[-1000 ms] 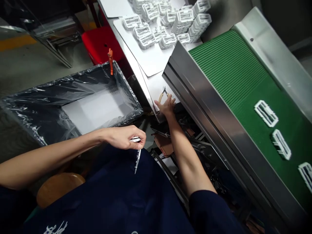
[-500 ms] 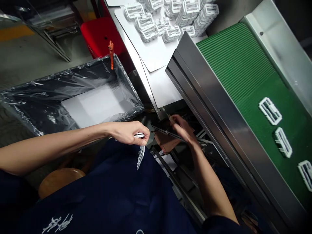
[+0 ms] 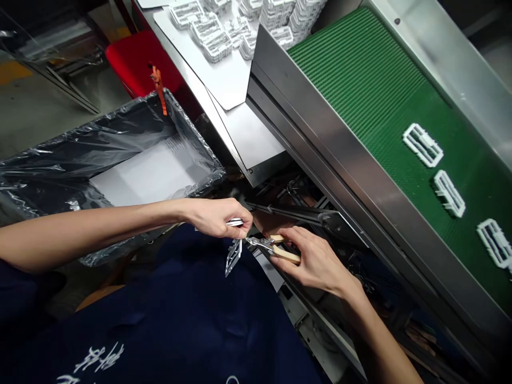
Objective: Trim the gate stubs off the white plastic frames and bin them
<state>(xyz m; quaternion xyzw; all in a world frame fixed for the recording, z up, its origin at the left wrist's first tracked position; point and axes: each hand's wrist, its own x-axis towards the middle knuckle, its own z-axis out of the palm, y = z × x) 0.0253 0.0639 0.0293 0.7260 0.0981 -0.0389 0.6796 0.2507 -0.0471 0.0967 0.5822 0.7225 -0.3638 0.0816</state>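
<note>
Closed around a white plastic frame part (image 3: 233, 258), my left hand (image 3: 220, 217) is held in front of the dark blue apron; a white edge also shows between its fingers. Most of the part hangs below the fingers, and its upper end is hidden by them. My right hand (image 3: 310, 260) grips cutting pliers (image 3: 280, 249) with cream handles. The handles are spread apart. The metal jaws reach up to my left fingertips, at the top of the white part; whether they touch it I cannot tell.
To the right, a green conveyor belt (image 3: 384, 106) carries several white frame parts (image 3: 423, 145) behind a metal side wall (image 3: 320, 117). Stacks of such parts (image 3: 218, 45) stand on the table (image 3: 236, 101). At left is a plastic-lined bin (image 3: 120, 130), behind it a red stool (image 3: 140, 58).
My right hand has come up from beneath the conveyor towards my left hand, bringing the pliers. The view has shifted, and my left hand still holds the white part.
</note>
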